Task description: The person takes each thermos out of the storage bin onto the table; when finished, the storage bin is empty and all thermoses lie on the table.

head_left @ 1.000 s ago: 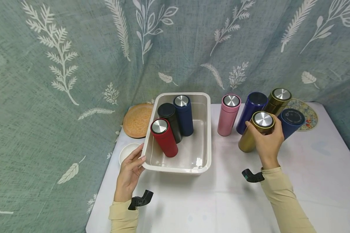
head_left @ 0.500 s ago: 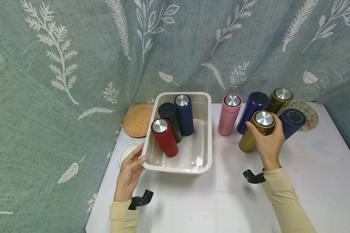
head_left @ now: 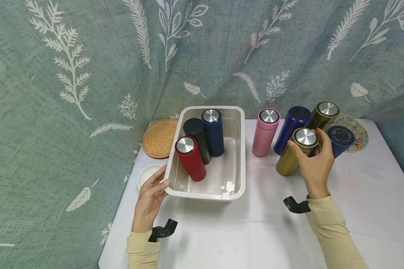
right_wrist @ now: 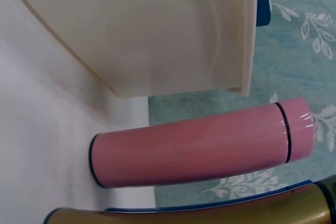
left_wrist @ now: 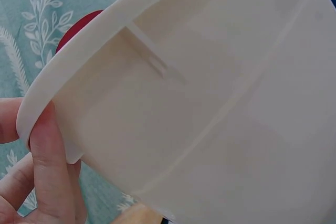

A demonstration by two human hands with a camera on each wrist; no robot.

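My left hand [head_left: 149, 198] pinches the near left corner of the off-white plastic bin [head_left: 202, 196]; the left wrist view shows the bin rim [left_wrist: 86, 59] between thumb and finger. In the bin stand a red flask [head_left: 192, 164], a black flask [head_left: 198, 138] and a dark blue flask [head_left: 214, 136]. At right, my right hand [head_left: 316, 164] is around the upper part of a gold flask [head_left: 287, 162] on the table, its thumb lying loosely across the front. Some fingers are hidden behind the flask. A blue flask [head_left: 340, 140] stands just right of that hand.
A pink flask [head_left: 264, 136], a glossy blue flask [head_left: 291, 129] and a dark olive flask [head_left: 320, 116] stand nearby. A round patterned mat [head_left: 360, 138] lies at right. Left of the bin are a wooden-coloured round board [head_left: 158, 140] and a white dish [head_left: 146, 175]. A leaf-patterned curtain [head_left: 215, 48] hangs behind.
My right hand has shifted right and loosened around the gold flask, its thumb sliding over the front. The flask stays in place. My left hand keeps its hold on the bin.
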